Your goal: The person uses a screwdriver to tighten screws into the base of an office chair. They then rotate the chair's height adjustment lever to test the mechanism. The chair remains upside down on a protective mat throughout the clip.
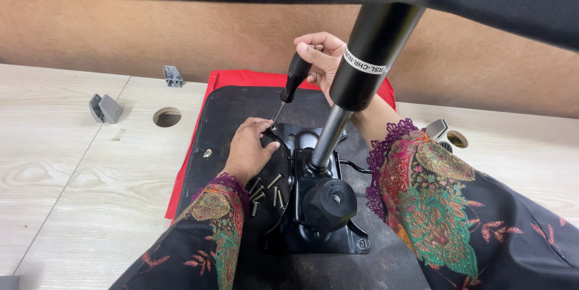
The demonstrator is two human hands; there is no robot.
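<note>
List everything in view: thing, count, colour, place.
screwdriver: one, black handle, upright, tip at the plate's upper left corner
chair mechanism plate: one, black, on the seat underside
gas lift cylinder: one, black with silver rod, rising from the plate
screws: several, dark, loose left of the plate
seat underside: one, black with red edge, on the table
table: one, pale wood, two round holes
grey brackets: three, on the table
left hand: steadies the screw
right hand: grips the screwdriver

Pale wooden table bears red cloth, grey brackets.
</note>
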